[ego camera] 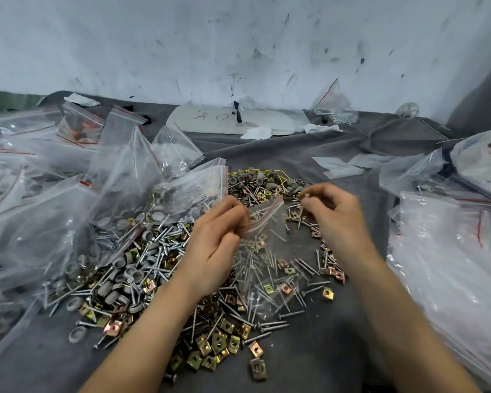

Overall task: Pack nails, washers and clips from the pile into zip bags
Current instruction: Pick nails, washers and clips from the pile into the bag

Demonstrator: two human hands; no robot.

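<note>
Between the fingertips of the two hands sits a clear zip bag (267, 251), its red-striped mouth toward the fingers and its body running down toward the wrists; the left hand (216, 248) has thumb and fingers curled narrow, pinching the bag's mouth at its left corner; the right hand (333, 214) is curled too, thumb and forefinger closed on a small piece (304, 196) just beyond the mouth's right corner, too small to name; a nail (300, 218) stands nearly upright just below those fingertips, and whether it is held I cannot tell. Nails (255, 265) and clips (285, 287) show through the bag's film; whether they lie inside it or beneath it cannot be told. Left of the left fingers, and under that wrist, spreads the pile (142, 268) of silver nails, grey washers (119, 262) and brass-coloured clips, all on a grey cloth (338, 350); more of the pile lies just beyond both sets of fingertips, where round washers crowd beside a yellow wire (281, 174). Further left of the left hand, filled bags (68, 208) are heaped, some overlapping the pile; right of the right hand lie more clear bags, well apart from the fingers; far beyond the fingertips a white board (210, 120) lies at the foot of a scuffed white wall (238, 46).
</note>
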